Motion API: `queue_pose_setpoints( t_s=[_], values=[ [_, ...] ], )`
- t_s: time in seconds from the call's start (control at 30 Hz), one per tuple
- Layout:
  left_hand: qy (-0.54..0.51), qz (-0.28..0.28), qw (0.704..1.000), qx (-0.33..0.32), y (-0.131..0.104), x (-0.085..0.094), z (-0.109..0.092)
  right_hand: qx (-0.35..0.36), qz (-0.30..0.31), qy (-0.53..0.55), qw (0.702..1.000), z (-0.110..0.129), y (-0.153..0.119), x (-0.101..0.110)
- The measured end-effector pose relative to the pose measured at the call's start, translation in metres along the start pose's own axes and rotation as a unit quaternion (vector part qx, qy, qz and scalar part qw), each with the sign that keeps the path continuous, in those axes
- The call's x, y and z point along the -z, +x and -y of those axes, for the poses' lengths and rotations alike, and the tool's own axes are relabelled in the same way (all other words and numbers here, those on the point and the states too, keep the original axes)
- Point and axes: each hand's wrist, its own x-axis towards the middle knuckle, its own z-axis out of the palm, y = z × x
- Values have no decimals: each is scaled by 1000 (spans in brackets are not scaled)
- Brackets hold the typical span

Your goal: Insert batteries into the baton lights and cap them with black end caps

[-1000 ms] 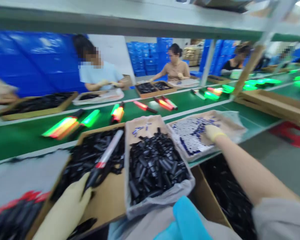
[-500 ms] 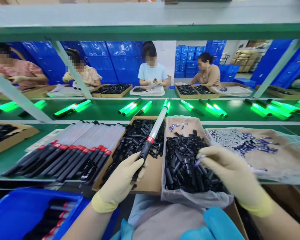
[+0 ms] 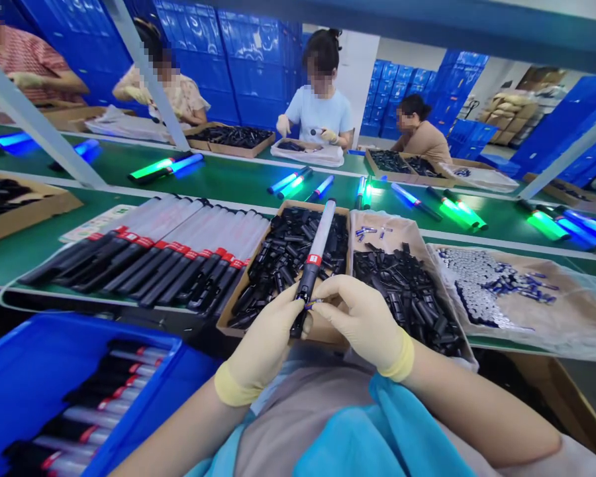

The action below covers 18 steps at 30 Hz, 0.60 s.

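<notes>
I have one light stick (image 3: 314, 260) between my two hands, just above the near end of a cardboard box (image 3: 325, 329). It slants away from me, handle near, tip far and a little to the right. Its tube is frosted white and unlit, with a dark cap at the far end. Below the tube runs a bright red band bearing a small white mark, and below that comes a glossy black handle.

My left hand (image 3: 271, 334) is curled round the handle, thumb across the top, fingertips showing on the right side. My right hand (image 3: 367, 318) pinches a small battery (image 3: 309, 306) between thumb and finger against the handle; only a purple-blue bit of it shows, and I cannot tell how far in it sits. Both hands wear cream gloves.

The box beneath holds black plastic parts (image 3: 285, 245). Just right of it is a lined tray (image 3: 397, 232) with more black pieces and a few batteries at its far end; farther right, another tray (image 3: 551, 324) carries many batteries. On the green worktop (image 3: 14, 255) to the left lies a row of similar unlit sticks (image 3: 179, 248).
</notes>
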Motion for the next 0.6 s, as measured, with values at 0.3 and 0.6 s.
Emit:
queue_pose_setpoints(
  t_s=[0.3, 0.6],
  values=[
    [245, -5, 954, -175, -1, 24, 19, -36, 33, 20, 999, 7, 8, -18],
    [276, -23, 943, -184, -3, 18, 33, -10, 19, 11, 1000, -3, 8, -18]
  ],
)
